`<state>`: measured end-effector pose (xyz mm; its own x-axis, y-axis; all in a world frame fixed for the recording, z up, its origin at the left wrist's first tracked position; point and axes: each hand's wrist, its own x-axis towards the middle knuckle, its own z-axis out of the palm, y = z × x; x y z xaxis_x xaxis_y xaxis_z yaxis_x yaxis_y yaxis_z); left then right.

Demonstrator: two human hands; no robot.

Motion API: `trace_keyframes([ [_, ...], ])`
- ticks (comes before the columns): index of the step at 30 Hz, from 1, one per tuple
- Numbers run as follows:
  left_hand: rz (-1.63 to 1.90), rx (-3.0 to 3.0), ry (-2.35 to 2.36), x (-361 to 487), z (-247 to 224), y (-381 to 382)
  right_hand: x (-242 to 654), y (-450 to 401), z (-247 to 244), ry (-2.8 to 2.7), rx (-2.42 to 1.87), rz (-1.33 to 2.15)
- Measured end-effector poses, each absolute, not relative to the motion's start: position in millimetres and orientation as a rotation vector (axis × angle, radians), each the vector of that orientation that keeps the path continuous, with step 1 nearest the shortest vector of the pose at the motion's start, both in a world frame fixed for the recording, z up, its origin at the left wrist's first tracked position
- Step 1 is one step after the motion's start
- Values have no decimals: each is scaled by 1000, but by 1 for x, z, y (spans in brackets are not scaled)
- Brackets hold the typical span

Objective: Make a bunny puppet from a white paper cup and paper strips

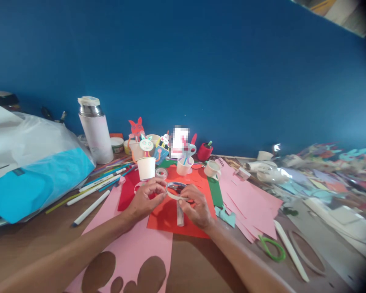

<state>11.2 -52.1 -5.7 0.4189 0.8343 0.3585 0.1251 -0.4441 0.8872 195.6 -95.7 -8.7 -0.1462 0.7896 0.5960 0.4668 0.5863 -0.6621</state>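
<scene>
A thin white ring, looking like a paper band, is held up between both hands over red paper. My left hand has its fingers closed at the ring's left edge. Gripping the right side is my right hand, thumb in front and fingers curled behind. A pale strip extends down below the ring near my right thumb; whether it is joined to the ring I cannot tell. Just beyond my hands stand a white paper cup with a rabbit face and a small roll of tape.
Markers and a white flask are on the left, beside a plastic bag. Pink sheets lie right, near a green coil. Decorated cups stand before the blue wall. Cut pink paper lies in front.
</scene>
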Motion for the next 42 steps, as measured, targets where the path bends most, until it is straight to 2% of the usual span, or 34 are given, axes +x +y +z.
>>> trace_keyframes([
  [13,1064,1196,847,9,-11,-47,210,-88,-10,-1794,-982,406],
  [19,1107,1011,712,9,-11,-44,217,-85,-13,-1897,-948,388],
  [29,1048,1029,771,9,-5,-51,211,-90,-13,-2141,-1147,72],
  [42,893,1266,723,9,-8,-56,195,-94,-17,-2061,-1218,-46],
])
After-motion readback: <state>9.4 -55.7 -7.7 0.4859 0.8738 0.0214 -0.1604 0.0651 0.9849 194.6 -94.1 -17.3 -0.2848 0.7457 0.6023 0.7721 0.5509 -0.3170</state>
